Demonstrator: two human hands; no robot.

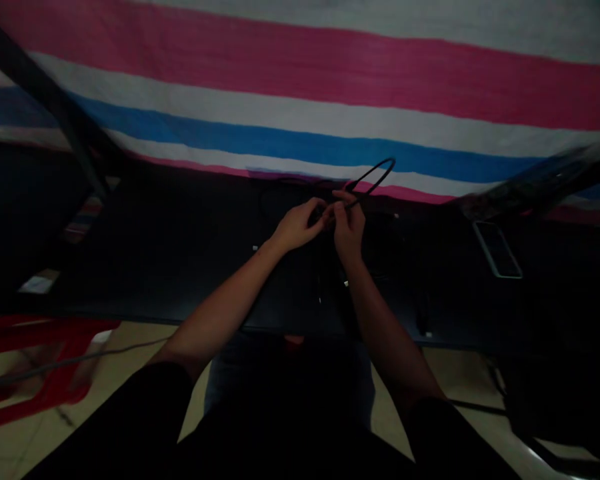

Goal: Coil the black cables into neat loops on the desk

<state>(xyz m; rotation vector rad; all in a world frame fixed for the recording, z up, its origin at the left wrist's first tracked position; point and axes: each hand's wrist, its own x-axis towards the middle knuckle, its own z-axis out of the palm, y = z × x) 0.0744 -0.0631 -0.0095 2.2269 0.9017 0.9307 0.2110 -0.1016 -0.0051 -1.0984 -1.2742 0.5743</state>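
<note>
Over the middle of the dark table, my left hand and my right hand meet, fingers closed around a black cable. A loop of the cable rises above my right hand, against the striped sheet. Where my fingertips come together, the cable's other part is hard to make out in the dim light. Small pale-tipped pieces, which look like cable ends, lie on the table around my hands: one left of my left wrist, one below my right hand, another near the front edge at right.
A phone lies on the table at right. Behind hangs a striped plastic sheet. Dark slanted bars stand at both sides. A red plastic stool is on the floor at left, a grey cord crossing it.
</note>
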